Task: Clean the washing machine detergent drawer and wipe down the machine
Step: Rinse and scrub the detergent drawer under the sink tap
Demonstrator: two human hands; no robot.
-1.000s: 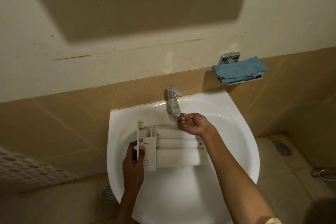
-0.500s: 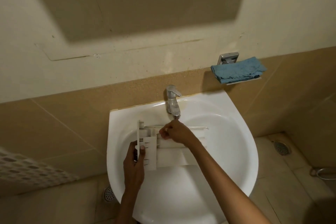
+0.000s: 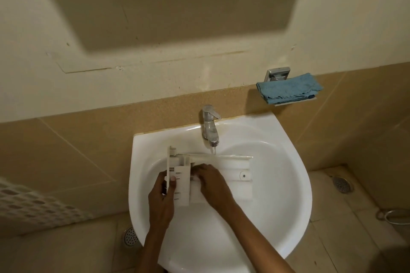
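Counted: one white plastic detergent drawer (image 3: 230,175), one white ceramic washbasin (image 3: 295,162), one chrome single-lever tap (image 3: 209,126), one folded blue cloth (image 3: 288,91) on one small chrome wall holder (image 3: 277,74), and two round metal floor drains, one to the right of the washbasin (image 3: 342,185) and one to the left (image 3: 131,236). Also two bare hands.

Lies lengthwise across the bowl of the washbasin, front panel to the left and far end to the right, with the far side rail just below the spout of the tap. Gripped at the upright front panel by the left hand (image 3: 162,197), thumb laid over the panel's near edge. Covered just to the right of the slotted front section by the right hand (image 3: 210,182), back of the hand up, fingers bent down and leftward onto the compartments. Only that slotted section between the two hands.

Impossible to tell whether the right fingers pinch anything or merely press on the plastic. Hidden behind the panel: the left hand's other fingers. Hidden under the right hand and forearm: the middle of the compartments. Cut off at the bottom edge: both forearms and the near rim of the washbasin. Cut off at the right edge: a metal ring (image 3: 395,217) low by the floor. Blurred at the left edge: a white perforated surface (image 3: 33,204), not identifiable. Barely visible below the spout: a thin thread of water.
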